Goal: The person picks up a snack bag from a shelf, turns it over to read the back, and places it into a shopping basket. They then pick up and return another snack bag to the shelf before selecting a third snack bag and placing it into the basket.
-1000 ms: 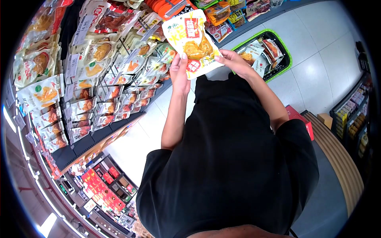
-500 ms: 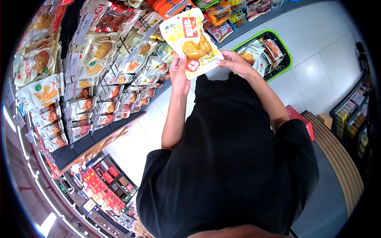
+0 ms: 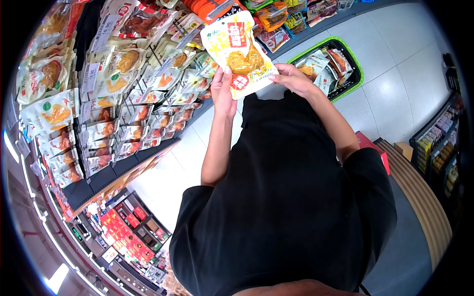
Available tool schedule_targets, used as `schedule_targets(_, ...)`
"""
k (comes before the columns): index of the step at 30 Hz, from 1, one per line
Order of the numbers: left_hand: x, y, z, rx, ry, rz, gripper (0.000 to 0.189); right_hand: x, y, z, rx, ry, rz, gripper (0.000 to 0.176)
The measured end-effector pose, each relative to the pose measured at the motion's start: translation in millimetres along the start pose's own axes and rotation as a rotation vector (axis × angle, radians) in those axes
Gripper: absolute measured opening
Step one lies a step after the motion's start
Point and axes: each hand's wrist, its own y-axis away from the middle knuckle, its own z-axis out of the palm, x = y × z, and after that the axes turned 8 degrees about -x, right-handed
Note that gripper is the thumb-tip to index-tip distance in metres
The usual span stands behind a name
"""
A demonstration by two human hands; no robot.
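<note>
A white and yellow snack pouch [image 3: 245, 61] with a red label and a picture of meat is held up in both hands. My left hand [image 3: 222, 92] pinches its lower left edge, thumb on the front. On the lower right corner, my right hand [image 3: 291, 79] grips it with the thumb in front; the fingers behind are hidden. Just right of my right hand, on the floor, stands a black basket with a green rim [image 3: 359, 66], holding several packets [image 3: 321, 69].
Hanging pouches [image 3: 116, 89] fill the rack at the left, with price tags [image 3: 90, 76]. More packets [image 3: 273, 17] hang at the top. A slatted bench [image 3: 414, 187] and a red box [image 3: 370, 148] are at the right, near another shelf [image 3: 434, 143]. Tiled floor [image 3: 385, 98] surrounds the basket.
The pouch's top has shifted very slightly to the right and down. Both hands keep their grip on it.
</note>
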Motion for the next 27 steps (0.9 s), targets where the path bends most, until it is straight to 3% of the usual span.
schedule_targets(15, -4, -1, -1, -0.010, 0.016, -0.009, 0.026, 0, 3, -4, 0.010, -0.036, -0.009, 0.022)
schedule_targets(20, -4, -2, -1, 0.012, 0.014, -0.007, 0.023, 6, 1, -11, -0.009, -0.013, 0.015, 0.030)
schedule_targets(27, -4, -2, -3, 0.013, 0.008, -0.015, 0.025, 1, -1, -6, 0.060, -0.061, 0.003, 0.022)
